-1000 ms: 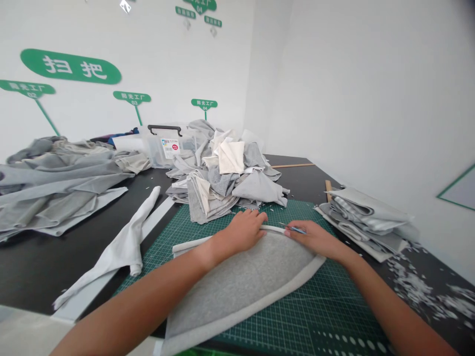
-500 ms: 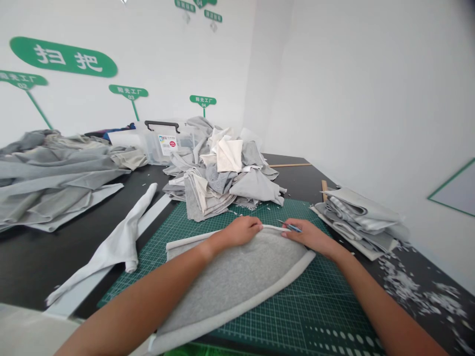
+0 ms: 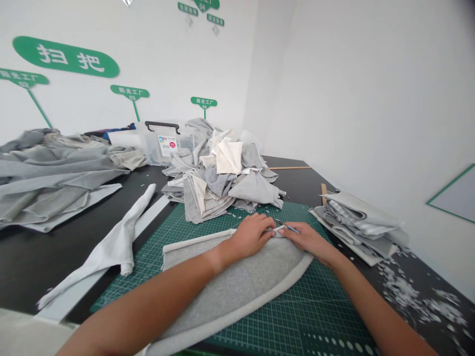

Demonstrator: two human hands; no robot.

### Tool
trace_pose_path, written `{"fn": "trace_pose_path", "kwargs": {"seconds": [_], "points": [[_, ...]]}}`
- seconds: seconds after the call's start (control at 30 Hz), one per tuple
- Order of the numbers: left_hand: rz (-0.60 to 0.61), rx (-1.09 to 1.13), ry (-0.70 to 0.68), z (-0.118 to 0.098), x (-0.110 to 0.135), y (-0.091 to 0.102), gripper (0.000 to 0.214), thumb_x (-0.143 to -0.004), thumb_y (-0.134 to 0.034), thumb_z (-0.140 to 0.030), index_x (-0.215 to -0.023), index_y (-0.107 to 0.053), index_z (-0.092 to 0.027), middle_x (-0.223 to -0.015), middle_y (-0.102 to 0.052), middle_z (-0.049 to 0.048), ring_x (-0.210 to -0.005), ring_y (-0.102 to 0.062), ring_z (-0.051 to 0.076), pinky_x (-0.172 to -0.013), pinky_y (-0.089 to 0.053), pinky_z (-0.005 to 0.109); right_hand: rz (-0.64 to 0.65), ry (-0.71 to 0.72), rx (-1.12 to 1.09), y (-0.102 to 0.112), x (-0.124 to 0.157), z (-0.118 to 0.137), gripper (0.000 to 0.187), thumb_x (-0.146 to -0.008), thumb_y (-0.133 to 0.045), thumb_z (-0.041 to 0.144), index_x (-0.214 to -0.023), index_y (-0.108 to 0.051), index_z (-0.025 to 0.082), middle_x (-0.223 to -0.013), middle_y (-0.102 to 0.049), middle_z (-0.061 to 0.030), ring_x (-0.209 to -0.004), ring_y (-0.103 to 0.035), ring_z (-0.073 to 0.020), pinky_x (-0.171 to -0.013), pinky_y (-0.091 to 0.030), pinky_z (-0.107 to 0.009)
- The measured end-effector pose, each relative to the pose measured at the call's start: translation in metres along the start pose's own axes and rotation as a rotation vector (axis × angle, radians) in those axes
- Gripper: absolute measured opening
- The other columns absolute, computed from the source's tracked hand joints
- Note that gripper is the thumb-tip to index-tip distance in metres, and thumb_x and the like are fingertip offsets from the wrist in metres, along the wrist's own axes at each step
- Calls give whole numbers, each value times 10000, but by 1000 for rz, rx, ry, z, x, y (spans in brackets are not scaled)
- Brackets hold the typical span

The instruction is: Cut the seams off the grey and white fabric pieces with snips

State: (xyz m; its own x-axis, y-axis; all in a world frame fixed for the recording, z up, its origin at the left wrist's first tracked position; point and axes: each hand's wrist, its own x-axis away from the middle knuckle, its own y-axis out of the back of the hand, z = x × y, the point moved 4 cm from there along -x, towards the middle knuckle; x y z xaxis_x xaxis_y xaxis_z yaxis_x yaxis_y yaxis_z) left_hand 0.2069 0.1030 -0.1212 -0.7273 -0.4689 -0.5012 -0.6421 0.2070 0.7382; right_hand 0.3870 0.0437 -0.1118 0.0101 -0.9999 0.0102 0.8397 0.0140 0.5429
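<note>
Two bare arms enter from the bottom corners; left forearm [image 3: 148, 301] slim, smooth, tapering to the wrist; right forearm [image 3: 382, 311] same build, bare to the frame edge; faint straight-edged band across the left wrist [image 3: 217, 261]; left hand [image 3: 252, 236] and right hand [image 3: 306, 242] ungloved, slender-fingered; fingernails [image 3: 285, 231] trimmed short; clothing out of view.

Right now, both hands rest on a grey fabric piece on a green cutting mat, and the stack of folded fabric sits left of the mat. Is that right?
No: the head view shows the stack of folded fabric right of the green cutting mat, not left, nearest the right hand.
</note>
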Motion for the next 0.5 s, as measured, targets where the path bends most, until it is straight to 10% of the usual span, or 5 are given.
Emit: {"fn": "trace_pose_path", "kwargs": {"seconds": [0.5], "points": [[-40, 379, 143, 8, 10, -8, 236, -1020, -414, -341, -1013, -600, -197, -822, -623, -12, -774, -573, 139, -723, -405, 242, -134, 49, -139, -9, -1, 10, 328, -862, -672, 504, -919, -676, 181, -766, -557, 4, -662, -434, -126, -578, -315, -219]]}}
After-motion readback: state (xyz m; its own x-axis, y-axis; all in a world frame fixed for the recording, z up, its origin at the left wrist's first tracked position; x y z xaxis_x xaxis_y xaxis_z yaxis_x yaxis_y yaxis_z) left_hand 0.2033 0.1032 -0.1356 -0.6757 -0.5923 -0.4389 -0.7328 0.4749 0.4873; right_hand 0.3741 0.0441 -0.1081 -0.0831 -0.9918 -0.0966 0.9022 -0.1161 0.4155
